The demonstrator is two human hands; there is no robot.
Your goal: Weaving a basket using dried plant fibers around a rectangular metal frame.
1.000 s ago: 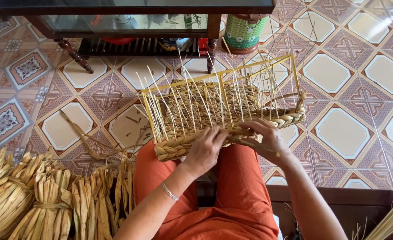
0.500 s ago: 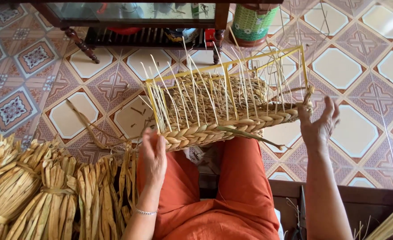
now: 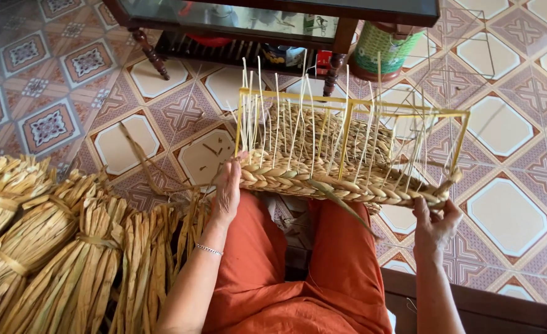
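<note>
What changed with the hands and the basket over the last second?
Both hands left the middle of the half-woven straw basket on its yellow frame. The left hand now holds its left end, the right hand its right end; the basket turned. The dried straw bundles stayed.

Straw-yellow braided basket [image 3: 341, 179], orange trousers [image 3: 323, 272], tan straw bundles [image 3: 57, 247], maroon-and-cream patterned floor tiles [image 3: 508, 210]
</note>
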